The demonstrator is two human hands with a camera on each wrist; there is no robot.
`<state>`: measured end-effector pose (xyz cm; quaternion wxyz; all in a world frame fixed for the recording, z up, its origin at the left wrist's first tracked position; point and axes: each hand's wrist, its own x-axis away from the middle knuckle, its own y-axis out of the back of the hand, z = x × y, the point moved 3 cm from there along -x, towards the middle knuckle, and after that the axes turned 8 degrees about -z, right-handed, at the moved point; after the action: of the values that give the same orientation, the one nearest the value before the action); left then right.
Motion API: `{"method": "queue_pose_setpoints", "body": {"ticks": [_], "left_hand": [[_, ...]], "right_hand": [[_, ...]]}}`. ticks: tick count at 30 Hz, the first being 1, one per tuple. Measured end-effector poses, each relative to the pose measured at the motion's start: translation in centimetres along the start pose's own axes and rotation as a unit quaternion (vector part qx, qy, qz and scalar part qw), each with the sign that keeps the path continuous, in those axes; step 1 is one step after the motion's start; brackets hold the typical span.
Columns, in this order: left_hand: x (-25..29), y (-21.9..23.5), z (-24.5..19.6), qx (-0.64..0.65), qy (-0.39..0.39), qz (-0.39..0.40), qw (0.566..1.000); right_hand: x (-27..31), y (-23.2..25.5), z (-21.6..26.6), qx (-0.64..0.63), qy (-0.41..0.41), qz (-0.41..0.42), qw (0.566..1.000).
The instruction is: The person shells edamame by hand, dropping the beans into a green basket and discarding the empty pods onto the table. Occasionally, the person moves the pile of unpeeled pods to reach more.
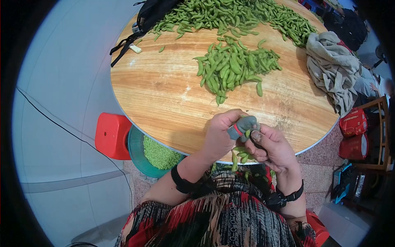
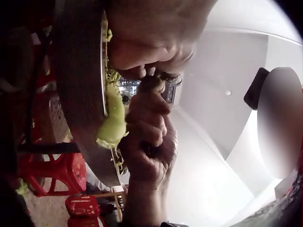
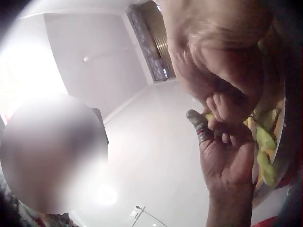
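Close together above the near table edge, both hands meet at a green edamame pod (image 1: 247, 133), which is mostly hidden by fingers. My left hand (image 1: 220, 133) pinches it, its thumb in a grey cover (image 1: 245, 122) with a red band. From the other side, my right hand (image 1: 277, 148) grips the pod with thumb and curled fingers. Just below the hands, several loose pods (image 1: 242, 155) lie at the table's edge; one plump pod (image 2: 113, 118) shows large in the left wrist view. A pile of pods (image 1: 230, 68) lies beyond the hands on the wooden table (image 1: 160, 94).
A larger heap of pods (image 1: 218, 14) covers the far side, beside a black bag (image 1: 154, 16). At the right edge hangs a grey cloth (image 1: 333, 61). Below left, a green basin (image 1: 140, 158) holds shelled beans (image 1: 160, 153), next to a red stool (image 1: 111, 136).
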<state>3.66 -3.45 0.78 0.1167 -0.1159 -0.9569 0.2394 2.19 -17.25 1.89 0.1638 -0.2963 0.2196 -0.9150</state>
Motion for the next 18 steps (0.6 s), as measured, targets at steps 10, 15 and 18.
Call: {"method": "queue_pose_setpoints", "body": {"ticks": [10,15,18], "left_hand": [[-0.2,-0.5,0.2,0.081,0.032,0.008,0.996],[-0.4,-0.3,0.4,-0.162,-0.085,-0.096,0.978],[-0.2,-0.6,-0.4,-0.292,-0.179,-0.127,0.931]], "right_hand": [[-0.7,0.8,-0.2,0.004,-0.008,-0.014,1.000],[-0.9,0.9,0.9,0.280,0.171,-0.079,0.941],[-0.9,1.2,1.9,0.293,0.117,-0.086,0.945]]}}
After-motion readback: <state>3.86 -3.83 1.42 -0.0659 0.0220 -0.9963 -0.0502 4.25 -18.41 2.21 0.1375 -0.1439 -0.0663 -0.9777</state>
